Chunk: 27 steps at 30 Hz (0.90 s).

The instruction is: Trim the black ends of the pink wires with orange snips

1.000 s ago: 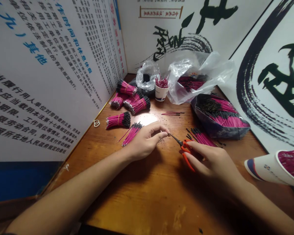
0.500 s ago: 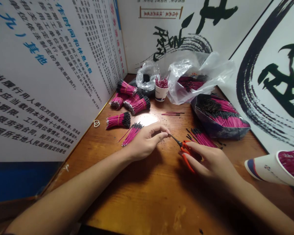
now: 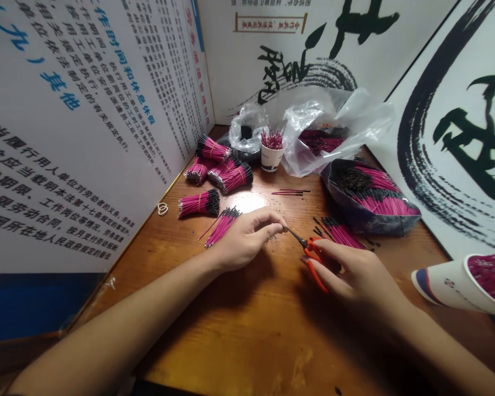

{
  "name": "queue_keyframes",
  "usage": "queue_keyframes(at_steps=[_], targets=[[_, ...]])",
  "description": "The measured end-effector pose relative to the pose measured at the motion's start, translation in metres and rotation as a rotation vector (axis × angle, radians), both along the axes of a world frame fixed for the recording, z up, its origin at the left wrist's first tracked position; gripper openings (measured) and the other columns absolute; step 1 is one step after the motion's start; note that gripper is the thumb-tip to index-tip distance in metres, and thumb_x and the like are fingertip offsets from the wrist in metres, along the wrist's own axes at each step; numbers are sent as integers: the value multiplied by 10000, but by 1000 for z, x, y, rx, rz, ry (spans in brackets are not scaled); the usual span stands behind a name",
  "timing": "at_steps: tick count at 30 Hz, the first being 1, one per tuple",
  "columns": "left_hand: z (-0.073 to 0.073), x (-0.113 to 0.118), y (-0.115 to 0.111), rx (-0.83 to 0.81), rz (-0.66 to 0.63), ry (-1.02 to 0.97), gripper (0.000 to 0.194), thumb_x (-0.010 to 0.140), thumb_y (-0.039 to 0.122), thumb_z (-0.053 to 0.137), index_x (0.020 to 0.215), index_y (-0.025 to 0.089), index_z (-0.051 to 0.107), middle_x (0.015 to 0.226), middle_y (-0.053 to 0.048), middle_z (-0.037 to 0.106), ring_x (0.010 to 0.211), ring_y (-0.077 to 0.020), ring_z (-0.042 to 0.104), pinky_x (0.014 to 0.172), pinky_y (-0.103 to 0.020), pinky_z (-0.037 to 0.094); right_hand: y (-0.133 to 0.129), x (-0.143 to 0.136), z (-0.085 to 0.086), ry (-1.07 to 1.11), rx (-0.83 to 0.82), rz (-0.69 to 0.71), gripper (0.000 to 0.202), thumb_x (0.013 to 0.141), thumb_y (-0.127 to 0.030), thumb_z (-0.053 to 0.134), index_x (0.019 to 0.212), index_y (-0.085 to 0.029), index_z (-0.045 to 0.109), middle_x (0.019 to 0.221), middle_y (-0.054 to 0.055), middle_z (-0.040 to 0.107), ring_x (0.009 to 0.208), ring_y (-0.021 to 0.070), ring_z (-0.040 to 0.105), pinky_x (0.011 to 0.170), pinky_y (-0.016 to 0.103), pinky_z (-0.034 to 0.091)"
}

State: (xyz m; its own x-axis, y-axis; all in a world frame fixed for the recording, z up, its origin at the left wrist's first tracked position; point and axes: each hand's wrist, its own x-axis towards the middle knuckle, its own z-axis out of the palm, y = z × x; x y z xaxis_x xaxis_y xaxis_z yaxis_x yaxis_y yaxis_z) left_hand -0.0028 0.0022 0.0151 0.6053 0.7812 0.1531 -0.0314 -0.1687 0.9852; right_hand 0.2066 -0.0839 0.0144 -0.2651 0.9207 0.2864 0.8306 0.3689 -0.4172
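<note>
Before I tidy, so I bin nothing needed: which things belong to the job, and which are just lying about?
Likely the job's:
orange-handled tool
loose pink wires
banded bundles
dark bag of wires
wire-filled cups

Likely lying about:
pale loops
whitish scrap

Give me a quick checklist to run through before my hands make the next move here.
1. Orange-handled snips gripped in the right hand: ok.
2. Left hand fingertips well away from the snips' point: not ok, the two are almost meeting.
3. Piece properly pinched in the left fingertips: cannot tell, too small to make out.
4. Paper cup at the back standing upright: ok.
5. Nearest banded bundle on the left still lying together: ok.
6. Strands by the dark bag gathered in a band: not ok, they lie loose.
</note>
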Motion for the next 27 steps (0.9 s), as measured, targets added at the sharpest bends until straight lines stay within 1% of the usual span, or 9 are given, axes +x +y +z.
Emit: queue_keyframes(at_steps=[6,11,17,27], targets=[[-1,0,0,-16,0,13,121,887,219,540,824,136,602,746,7,533,669,-106,457,663,-233,368,0,0,0,-14,-19,-14,150,898,-309,540,915,-200,642,721,2,712,558,125,634,502,214,426],[-1,0,0,-68,-11,11,129,896,228,529,838,135,596,735,15,522,655,-99,446,635,-223,353,0,1,0,2,-13,-10,154,895,-305,541,937,-197,643,729,5,716,570,127,640,523,213,443],[0,0,-1,-62,-8,-4,123,899,208,532,829,130,597,727,18,526,657,-94,450,636,-221,356,0,1,-2,19,-9,-8,168,891,-304,549,965,-197,655,751,11,732,582,130,655,552,214,468],[0,1,-2,-98,3,6,120,881,233,560,836,130,603,714,16,525,656,-99,460,643,-230,372,1,0,2,30,-79,-13,184,903,-314,529,973,-200,655,740,22,730,551,134,635,506,216,446]])
